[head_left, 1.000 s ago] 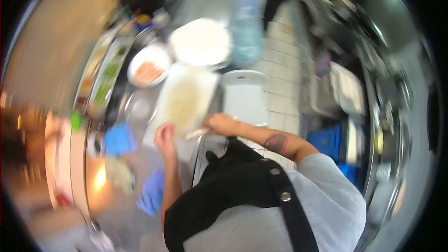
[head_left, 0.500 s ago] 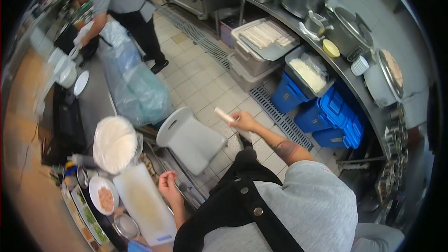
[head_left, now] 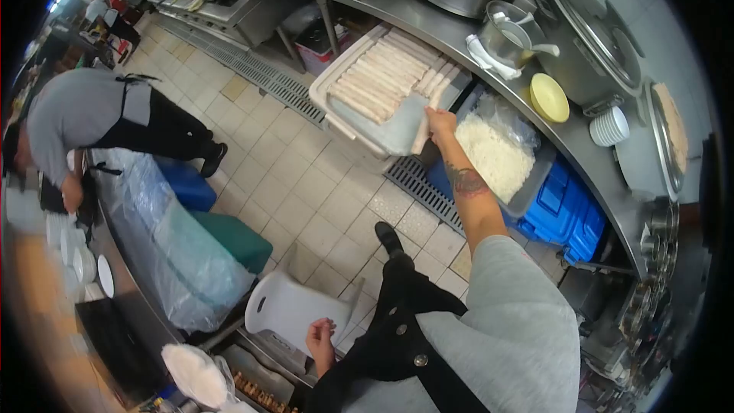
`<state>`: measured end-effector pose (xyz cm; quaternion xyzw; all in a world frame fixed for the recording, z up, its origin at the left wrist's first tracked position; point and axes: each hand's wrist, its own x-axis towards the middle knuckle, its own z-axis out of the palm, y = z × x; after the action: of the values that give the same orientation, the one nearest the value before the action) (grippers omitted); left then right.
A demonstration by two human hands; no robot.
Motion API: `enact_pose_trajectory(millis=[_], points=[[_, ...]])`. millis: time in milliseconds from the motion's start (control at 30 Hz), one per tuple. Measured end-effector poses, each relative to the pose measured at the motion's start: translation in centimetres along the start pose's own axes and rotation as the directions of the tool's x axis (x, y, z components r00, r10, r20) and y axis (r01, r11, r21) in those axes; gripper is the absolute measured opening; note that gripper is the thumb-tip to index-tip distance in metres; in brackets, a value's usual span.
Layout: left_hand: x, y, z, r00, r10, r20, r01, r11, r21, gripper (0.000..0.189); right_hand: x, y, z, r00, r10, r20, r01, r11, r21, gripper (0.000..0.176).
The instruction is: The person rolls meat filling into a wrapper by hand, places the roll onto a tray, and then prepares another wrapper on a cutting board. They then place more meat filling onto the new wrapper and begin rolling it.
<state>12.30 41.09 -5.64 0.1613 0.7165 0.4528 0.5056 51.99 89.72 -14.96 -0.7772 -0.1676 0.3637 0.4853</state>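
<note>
My right hand (head_left: 441,124) is closed around one end of a long pale spring roll (head_left: 420,136), held at the near edge of a tray. Rows of similar uncooked spring rolls (head_left: 382,75) lie side by side on this tray (head_left: 397,128), which rests on a light plastic tub (head_left: 359,141). Low in front of my body, my left hand (head_left: 321,338) has its fingers curled in, with nothing visible in them. It is nearest to a light grey plastic stool (head_left: 287,302).
A bin of white shreds (head_left: 495,154) stands beside the tray, near a blue lid (head_left: 562,206). Above runs a steel shelf (head_left: 459,50) with pots and a yellow bowl (head_left: 549,98). Another person (head_left: 99,111) bends over the left counter. A floor drain (head_left: 424,193) crosses the tiles.
My right hand has carried the spring roll forward to the tray. My view has turned toward the tray and away from the cutting board. My left hand stays low, curled.
</note>
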Motion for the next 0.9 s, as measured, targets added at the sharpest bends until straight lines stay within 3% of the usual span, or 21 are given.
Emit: enact_pose_trajectory(millis=[33,100,167,300,367,433,500,567,667,733,767,833,900], points=[[0.7,0.4,1.2,0.996,0.012,0.089,-0.022,0.994,0.104,0.014,2.5,-0.7,0.2,0.997,0.002,-0.082,-0.004,1.0,-0.021,0.027],[2.1,1.6,3.2,0.993,-0.018,0.12,0.001,0.991,0.136,0.017,5.4,-3.3,-0.3,0.994,0.078,-0.074,-0.084,0.994,-0.076,0.034],[3.2,2.5,4.2,0.988,-0.135,0.075,0.124,0.983,0.132,0.018,10.7,-3.0,-0.4,0.979,-0.037,-0.202,-0.04,0.931,-0.363,0.044],[5.6,2.8,4.7,0.977,-0.211,0.02,0.202,0.954,0.224,0.017,15.6,-2.3,-0.1,0.955,-0.008,-0.296,-0.106,0.924,-0.367,0.051],[6.3,3.4,5.2,0.979,-0.201,0.02,0.192,0.958,0.211,0.017,16.0,-3.2,0.0,0.932,-0.078,-0.354,-0.084,0.904,-0.419,0.054],[6.6,4.1,5.8,0.985,-0.17,0.03,0.162,0.97,0.183,0.017,16.9,-4.4,0.0,0.958,-0.011,-0.288,-0.115,0.902,-0.416,0.057],[6.7,4.3,6.2,0.982,-0.186,0.027,0.177,0.964,0.198,0.017,17.6,-5.2,0.3,0.921,-0.066,-0.384,-0.14,0.864,-0.484,0.057],[6.7,4.1,6.5,0.979,-0.203,0.028,0.192,0.959,0.209,0.017,18.6,-5.1,0.3,0.919,0.001,-0.393,-0.202,0.858,-0.472,0.057],[6.2,3.8,6.7,0.975,-0.221,0.022,0.212,0.957,0.198,0.017,18.6,-5.5,0.0,0.943,-0.061,-0.327,-0.149,0.802,-0.578,0.054],[5.9,3.7,6.6,0.976,-0.218,0.023,0.211,0.96,0.184,0.017,18.9,-5.0,-0.6,0.95,-0.26,-0.171,0.057,0.685,-0.726,0.066],[5.7,3.7,6.5,0.976,-0.216,0.019,0.209,0.962,0.178,0.017,18.8,-4.4,-0.5,0.95,-0.264,-0.164,0.065,0.685,-0.726,0.066],[5.3,3.6,6.4,0.98,-0.199,0.009,0.194,0.967,0.165,0.017,18.5,-3.3,-0.7,0.873,-0.487,0.025,0.334,0.56,-0.758,0.062],[5.0,2.7,5.5,0.98,-0.199,0.007,0.195,0.965,0.175,0.017,18.5,-2.4,-0.3,0.886,-0.463,0.029,0.328,0.58,-0.746,0.06]])
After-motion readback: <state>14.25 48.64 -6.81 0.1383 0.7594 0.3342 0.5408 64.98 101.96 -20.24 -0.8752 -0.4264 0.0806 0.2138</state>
